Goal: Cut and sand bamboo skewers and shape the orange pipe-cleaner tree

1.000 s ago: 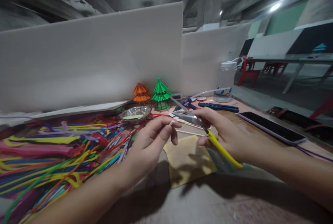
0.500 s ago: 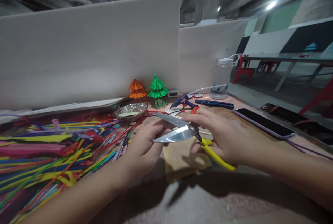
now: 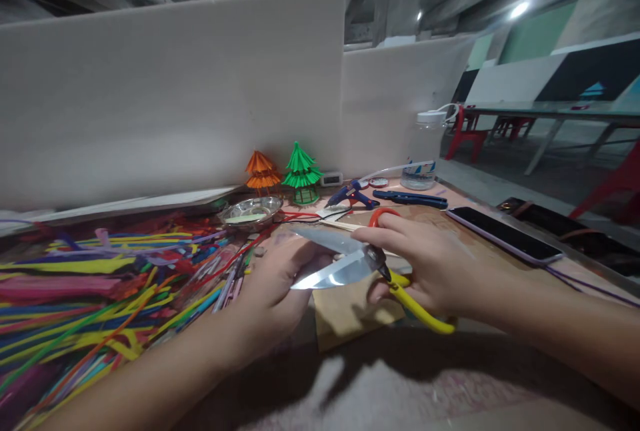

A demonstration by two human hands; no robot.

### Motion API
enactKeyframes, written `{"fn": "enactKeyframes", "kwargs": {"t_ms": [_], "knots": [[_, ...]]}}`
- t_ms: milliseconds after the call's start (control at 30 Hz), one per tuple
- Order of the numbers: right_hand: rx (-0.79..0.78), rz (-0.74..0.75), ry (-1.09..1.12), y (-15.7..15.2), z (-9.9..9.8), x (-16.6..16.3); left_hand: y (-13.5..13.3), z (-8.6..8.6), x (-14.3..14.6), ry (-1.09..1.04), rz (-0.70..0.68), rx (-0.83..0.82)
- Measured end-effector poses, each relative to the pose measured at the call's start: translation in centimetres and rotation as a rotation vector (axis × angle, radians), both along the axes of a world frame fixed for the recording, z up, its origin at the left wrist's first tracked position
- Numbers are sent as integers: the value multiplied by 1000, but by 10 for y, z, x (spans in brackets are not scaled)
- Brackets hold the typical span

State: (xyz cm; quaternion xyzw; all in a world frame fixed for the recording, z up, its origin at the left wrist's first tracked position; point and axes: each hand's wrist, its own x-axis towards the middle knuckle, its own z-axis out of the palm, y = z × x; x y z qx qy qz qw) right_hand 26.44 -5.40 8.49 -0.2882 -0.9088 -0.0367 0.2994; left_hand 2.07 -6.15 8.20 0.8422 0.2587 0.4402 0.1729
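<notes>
My right hand (image 3: 417, 261) is closed on a pair of scissors (image 3: 333, 271). Their yellow handle sticks out below the palm, and a red loop (image 3: 384, 216) shows by the fingers. The two steel blades are parted and point left, over my left hand (image 3: 277, 287). Behind the blades, the left fingers are curled together, and what they hold, if anything, is hidden. Beneath the scissors, a square yellowish piece (image 3: 335, 324) lies on the table.
Many coloured strips (image 3: 100, 304) cover the left side. Behind stand a metal bowl (image 3: 250, 212), an orange paper tower (image 3: 262, 173) and a green one (image 3: 301, 174). A glue gun (image 3: 350, 195), blue-handled cutter (image 3: 410, 199), bottle (image 3: 419, 151) and phone (image 3: 503, 234) are at right.
The scissors have tilted slightly, with their lower blade tip dropping a little, and the blades remain parted. The red loop shows more now. Both hands have barely moved.
</notes>
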Motion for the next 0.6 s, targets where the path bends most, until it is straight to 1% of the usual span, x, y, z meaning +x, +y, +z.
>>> {"fn": "enactKeyframes", "kwargs": {"t_ms": [133,267,367,433,467,600], "knots": [[140,-36,-76,-2,4,2,-1,-5,3,-84,-65,-154],[212,-48,-105,-2,4,4,0,-13,0,-105,-58,-182],[202,4,-50,2,-3,7,4,-22,-3,-98,-81,-205],[143,23,-13,5,-5,8,5,-26,-4,-112,-92,-234],[87,14,4,5,-4,7,6,-26,-3,-128,-96,-248],[-181,-66,143,5,8,4,5,-17,0,-216,-97,-287]]}}
